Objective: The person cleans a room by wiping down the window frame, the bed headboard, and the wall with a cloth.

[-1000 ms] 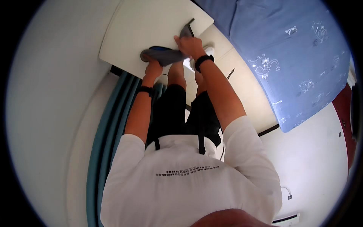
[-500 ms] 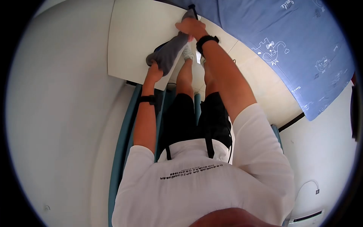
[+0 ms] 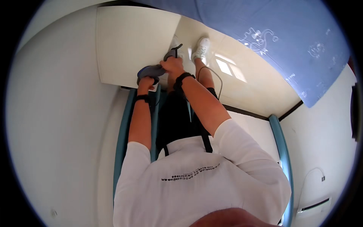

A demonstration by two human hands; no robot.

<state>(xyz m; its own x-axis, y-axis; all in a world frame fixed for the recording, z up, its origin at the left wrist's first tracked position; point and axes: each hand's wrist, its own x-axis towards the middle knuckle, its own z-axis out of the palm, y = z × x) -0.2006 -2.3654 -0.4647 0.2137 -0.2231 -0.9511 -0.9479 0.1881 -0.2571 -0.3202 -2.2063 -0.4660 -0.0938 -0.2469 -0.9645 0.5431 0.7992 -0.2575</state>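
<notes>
A soft grey fabric item (image 3: 153, 70) with a blue edge and a black strap at its far end stretches between my two hands; I cannot tell its kind. My left hand (image 3: 148, 83) is closed on its near-left end, by the corner of the white tabletop. Further right, my right hand (image 3: 172, 65) grips it around the middle, with a grey end and the black strap poking out beyond the fingers. Part of the item is hidden behind my hands.
A white tabletop (image 3: 132, 41) lies ahead on the left. At the right hangs a blue patterned cloth (image 3: 242, 22). My white shoe (image 3: 201, 49) stands on the glossy tiled floor (image 3: 249, 87). A white wall (image 3: 56, 106) rises at the left, near teal curtains (image 3: 124, 125).
Both hands have drawn closer to my body with the grey item, my right hand moving most. The item is now more bunched and lies more level. The view has shifted, showing more floor.
</notes>
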